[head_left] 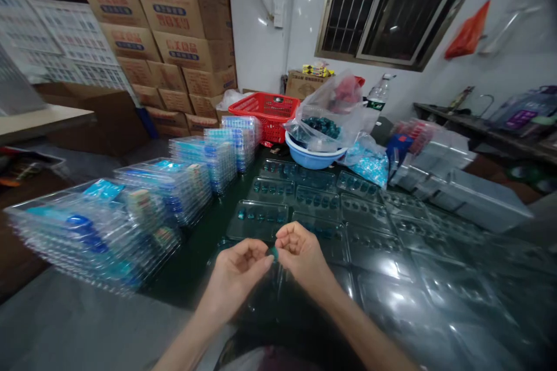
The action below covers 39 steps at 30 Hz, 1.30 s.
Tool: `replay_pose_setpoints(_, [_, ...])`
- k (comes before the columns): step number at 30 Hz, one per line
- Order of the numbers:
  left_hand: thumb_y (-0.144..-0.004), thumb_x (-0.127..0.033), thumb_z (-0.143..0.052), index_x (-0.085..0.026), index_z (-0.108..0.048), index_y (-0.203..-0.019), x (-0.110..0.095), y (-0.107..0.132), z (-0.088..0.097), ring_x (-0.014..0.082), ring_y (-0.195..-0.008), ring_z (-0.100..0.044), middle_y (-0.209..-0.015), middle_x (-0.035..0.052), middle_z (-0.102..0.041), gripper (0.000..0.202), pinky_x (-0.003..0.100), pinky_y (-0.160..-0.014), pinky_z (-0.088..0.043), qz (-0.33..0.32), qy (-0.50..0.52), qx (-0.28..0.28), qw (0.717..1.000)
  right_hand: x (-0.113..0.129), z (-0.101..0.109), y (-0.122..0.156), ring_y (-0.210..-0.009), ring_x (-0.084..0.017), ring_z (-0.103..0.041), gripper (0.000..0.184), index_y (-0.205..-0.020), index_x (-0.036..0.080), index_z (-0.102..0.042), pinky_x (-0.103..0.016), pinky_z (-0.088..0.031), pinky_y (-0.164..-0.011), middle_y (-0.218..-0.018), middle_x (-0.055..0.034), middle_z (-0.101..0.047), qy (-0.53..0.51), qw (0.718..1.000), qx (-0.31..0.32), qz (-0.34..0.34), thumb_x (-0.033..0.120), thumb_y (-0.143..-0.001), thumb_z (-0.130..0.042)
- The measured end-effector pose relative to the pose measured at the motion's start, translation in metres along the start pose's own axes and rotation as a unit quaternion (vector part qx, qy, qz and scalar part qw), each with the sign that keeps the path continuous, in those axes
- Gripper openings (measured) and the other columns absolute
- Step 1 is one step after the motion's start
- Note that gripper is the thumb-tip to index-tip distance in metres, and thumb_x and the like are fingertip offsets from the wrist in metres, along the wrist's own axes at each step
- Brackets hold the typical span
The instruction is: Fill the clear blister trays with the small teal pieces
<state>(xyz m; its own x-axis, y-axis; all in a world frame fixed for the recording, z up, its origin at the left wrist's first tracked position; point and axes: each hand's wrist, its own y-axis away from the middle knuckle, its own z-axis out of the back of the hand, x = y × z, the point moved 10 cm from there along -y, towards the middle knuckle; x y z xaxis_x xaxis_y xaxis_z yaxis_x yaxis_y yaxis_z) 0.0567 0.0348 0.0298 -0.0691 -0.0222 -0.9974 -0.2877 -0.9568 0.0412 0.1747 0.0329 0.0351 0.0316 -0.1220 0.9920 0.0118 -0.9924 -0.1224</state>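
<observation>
Cardboard cartons (169,35): stacked high at about 11 o'clock from the hands, against the wall.

Clear plastic trays, stacked (130,226): several piles with blue printed inserts, in a row running from 9 to 11 o'clock on a dark green tabletop (187,278).

Left hand (235,281): at the bottom centre, fingers curled, palm turned toward the right hand.

Small teal piece (273,253): between the two hands, at about 3 o'clock from the left hand's fingertips and right at the right hand's fingertips.

Right hand (302,252): just right of the left hand, fingers bent inward.

Grip: narrow; the right hand pinches the teal piece. Whether the left fingertips touch it, I cannot tell.

Blister trays (267,220): laid flat in rows from 12 to 3 o'clock, some holding teal pieces.

Red basket (265,113): at 12 o'clock, beyond the trays.

Blue basin (313,156): just right of the basket, holding a clear bag of teal pieces (326,119).

Bag of pale blue pieces (369,162): just right of the basin.

Clear tray stack (448,185): at about 2 o'clock, lying on its side.
</observation>
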Motion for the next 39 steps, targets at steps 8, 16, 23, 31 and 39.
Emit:
replay_pose_setpoints(8, [-0.073,-0.026,-0.06,-0.018,-0.051,-0.072,-0.012,0.005,-0.008,0.0105,-0.062,-0.048,-0.073,-0.0013,-0.051,0.012,0.021,-0.055,-0.037,-0.074,-0.083,0.029,0.993,-0.014,-0.003,0.025,-0.041,-0.005,-0.038,0.018,-0.075,0.014,-0.061,-0.017,-0.028,-0.039,-0.049,0.0045,-0.047,-0.034,0.995,0.031,-0.089,0.026,-0.079,-0.049])
replay_pose_setpoints(16, [-0.076,-0.022,-0.055,-0.023,-0.061,-0.095,-0.009,0.012,-0.036,0.0169,-0.08,-0.053,-0.094,0.0037,-0.055,0.02,0.023,-0.065,-0.04,-0.126,-0.209,0.098,0.965,-0.039,0.012,0.042,-0.036,-0.003,-0.032,0.008,-0.063,0.013,-0.06,-0.016,-0.023,-0.037,-0.041,0.007,-0.042,-0.07,0.989,-0.013,-0.128,0.017,-0.07,-0.057])
replay_pose_setpoints(23, [-0.07,-0.02,-0.063,-0.02,-0.059,-0.076,0.003,0.01,-0.038,0.011,-0.062,-0.049,-0.088,0.0016,-0.053,0.007,0.022,-0.055,-0.038,-0.101,-0.126,0.015,0.987,-0.039,0.026,0.049,-0.035,-0.002,-0.027,0.01,-0.063,0.013,-0.06,-0.017,-0.017,-0.036,-0.041,0.0082,-0.036,-0.166,0.978,-0.075,-0.105,0.019,-0.071,-0.058])
replay_pose_setpoints(31, [-0.071,-0.019,-0.062,-0.017,-0.048,-0.073,0.023,0.0,-0.078,0.0062,-0.05,-0.041,-0.065,-0.0031,-0.048,0.015,0.018,-0.044,-0.029,0.083,0.177,0.157,0.968,-0.051,0.029,0.047,-0.036,-0.003,-0.022,0.01,-0.062,0.013,-0.058,-0.018,-0.015,-0.036,-0.039,0.0094,-0.031,-0.235,0.958,-0.083,-0.139,0.015,-0.072,-0.057])
replay_pose_setpoints(39, [-0.074,-0.023,-0.06,-0.014,-0.052,-0.073,0.033,-0.002,-0.065,0.0034,-0.043,-0.032,-0.054,-0.0042,-0.044,0.012,0.019,-0.042,-0.02,0.125,0.123,0.133,0.975,-0.054,0.025,0.044,-0.037,-0.002,-0.024,0.012,-0.066,0.014,-0.055,-0.017,-0.016,-0.036,-0.043,0.0094,-0.033,-0.255,0.954,-0.053,-0.15,0.022,-0.074,-0.06])
